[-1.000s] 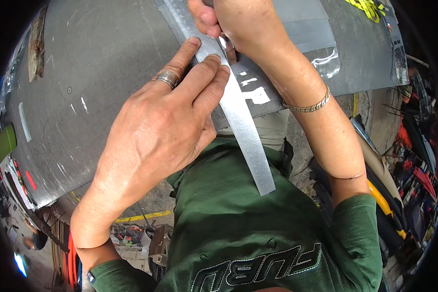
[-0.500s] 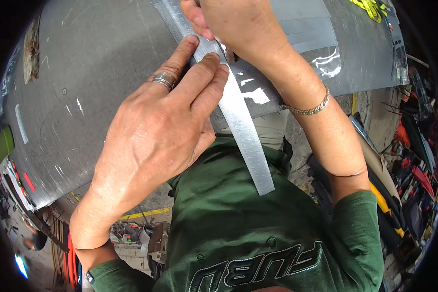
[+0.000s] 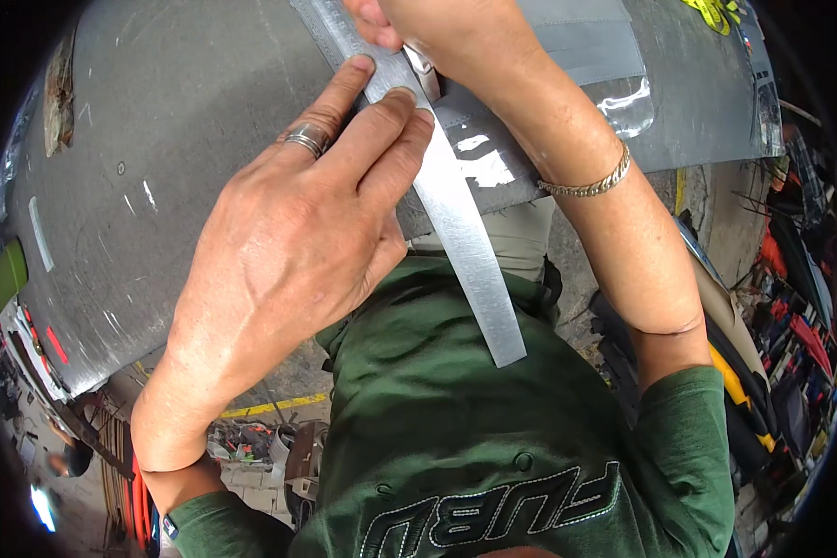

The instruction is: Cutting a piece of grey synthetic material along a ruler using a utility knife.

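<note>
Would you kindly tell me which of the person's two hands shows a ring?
The left hand, its fingertips on the metal strip, wears a silvery ring. The right hand shows none, only a chain bracelet at its wrist.

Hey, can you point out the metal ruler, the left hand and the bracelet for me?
Metal ruler [image 3: 459, 219]: head view, on the middle of its bare face.
Left hand [image 3: 288, 221]: head view, on the back of the hand.
Bracelet [image 3: 583, 191]: head view, on its metal links.
</note>
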`<state>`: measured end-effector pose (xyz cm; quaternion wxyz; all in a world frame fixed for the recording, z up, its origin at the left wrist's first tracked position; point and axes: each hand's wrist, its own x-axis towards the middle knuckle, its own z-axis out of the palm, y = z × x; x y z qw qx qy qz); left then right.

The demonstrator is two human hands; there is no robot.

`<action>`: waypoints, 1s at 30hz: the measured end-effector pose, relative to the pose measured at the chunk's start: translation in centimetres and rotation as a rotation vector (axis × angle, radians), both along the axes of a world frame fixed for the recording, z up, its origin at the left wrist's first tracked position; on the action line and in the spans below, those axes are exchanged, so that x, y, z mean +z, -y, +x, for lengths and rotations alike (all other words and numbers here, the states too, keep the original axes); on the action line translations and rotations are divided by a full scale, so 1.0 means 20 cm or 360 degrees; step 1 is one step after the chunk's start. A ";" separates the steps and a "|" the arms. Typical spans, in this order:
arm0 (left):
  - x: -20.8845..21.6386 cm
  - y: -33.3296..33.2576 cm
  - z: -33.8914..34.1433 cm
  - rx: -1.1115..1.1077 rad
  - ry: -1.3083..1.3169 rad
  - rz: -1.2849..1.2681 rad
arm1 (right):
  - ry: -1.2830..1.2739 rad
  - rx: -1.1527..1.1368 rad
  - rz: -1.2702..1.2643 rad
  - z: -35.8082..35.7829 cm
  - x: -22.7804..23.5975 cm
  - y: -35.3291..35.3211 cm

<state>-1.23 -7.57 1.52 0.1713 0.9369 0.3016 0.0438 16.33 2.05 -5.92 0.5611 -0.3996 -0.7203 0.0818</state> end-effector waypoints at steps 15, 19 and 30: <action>-0.06 0.04 -0.04 -0.0022 0.0141 0.0179 | -0.1152 -0.0322 -0.1612 -0.10 0.39 0.10; -0.05 0.09 -0.02 0.0034 0.0153 0.0239 | -0.1492 0.0384 -0.0712 0.13 0.54 0.10; -0.10 0.20 -0.03 0.0233 0.0403 0.0191 | -0.1345 -0.0028 -0.1067 0.60 0.45 1.01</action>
